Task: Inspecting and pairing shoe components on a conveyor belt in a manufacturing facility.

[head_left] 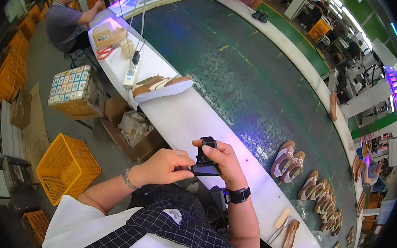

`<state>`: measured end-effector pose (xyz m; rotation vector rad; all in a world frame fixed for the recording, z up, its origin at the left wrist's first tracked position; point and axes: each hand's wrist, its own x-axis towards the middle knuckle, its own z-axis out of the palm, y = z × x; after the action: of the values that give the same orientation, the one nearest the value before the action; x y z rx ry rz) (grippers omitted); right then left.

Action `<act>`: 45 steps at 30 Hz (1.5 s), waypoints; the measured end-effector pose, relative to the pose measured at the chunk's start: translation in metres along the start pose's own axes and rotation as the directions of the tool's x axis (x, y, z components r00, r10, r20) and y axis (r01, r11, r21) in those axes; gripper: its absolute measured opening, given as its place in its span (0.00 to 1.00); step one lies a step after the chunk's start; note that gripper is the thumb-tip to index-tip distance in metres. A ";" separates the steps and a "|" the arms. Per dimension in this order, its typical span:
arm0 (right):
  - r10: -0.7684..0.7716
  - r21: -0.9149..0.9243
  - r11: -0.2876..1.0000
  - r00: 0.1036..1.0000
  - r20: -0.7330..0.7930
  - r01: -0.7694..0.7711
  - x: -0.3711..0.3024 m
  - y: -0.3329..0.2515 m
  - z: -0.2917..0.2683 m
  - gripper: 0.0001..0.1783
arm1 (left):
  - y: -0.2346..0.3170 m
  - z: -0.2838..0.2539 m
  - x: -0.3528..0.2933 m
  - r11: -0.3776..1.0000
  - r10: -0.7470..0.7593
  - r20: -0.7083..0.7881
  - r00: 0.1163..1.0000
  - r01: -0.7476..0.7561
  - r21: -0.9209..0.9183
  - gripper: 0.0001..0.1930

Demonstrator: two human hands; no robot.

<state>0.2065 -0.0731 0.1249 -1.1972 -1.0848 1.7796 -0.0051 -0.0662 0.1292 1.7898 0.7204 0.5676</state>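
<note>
A small black device with a strap [205, 169] is held in front of me, over the near edge of the white worktop. My right hand [227, 162] grips it from the right, thumb and fingers closed around the strap part. At its left end, the fingers of my left hand [167, 167] pinch together; what exactly they grip there is partly hidden. A metal-band watch [128, 178] is on my left wrist. Around my right wrist is a black strap [239, 195] with a dark box attached.
A brown and white shoe [164, 88] lies on the white worktop [180, 122], beside a power strip [130, 74] and red scissors [104, 52]. Several shoes [323, 199] stand on the green conveyor [244, 81]. An insole [291, 236] lies right. A yellow crate [66, 169] and a seated person [67, 18] are left.
</note>
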 end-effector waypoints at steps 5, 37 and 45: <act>-0.167 -0.037 0.985 0.986 -0.017 0.167 -0.009 0.000 0.011 0.09 | -0.004 0.002 0.006 0.972 0.232 -0.316 0.920 -0.210 0.102 0.06; -0.797 -0.742 0.405 0.604 0.000 0.535 0.045 -0.065 0.084 0.20 | 0.010 -0.056 0.032 0.583 0.156 -0.470 0.868 -0.466 -0.666 0.19; -0.926 -0.765 0.083 0.333 0.177 0.638 0.076 -0.117 0.100 0.24 | 0.052 -0.126 0.060 0.644 0.760 -0.469 0.449 -0.425 0.636 0.09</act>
<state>0.1006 0.0146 0.2275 -0.8817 -1.8257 0.1035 -0.0386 0.0472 0.2204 2.2619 0.7038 1.8296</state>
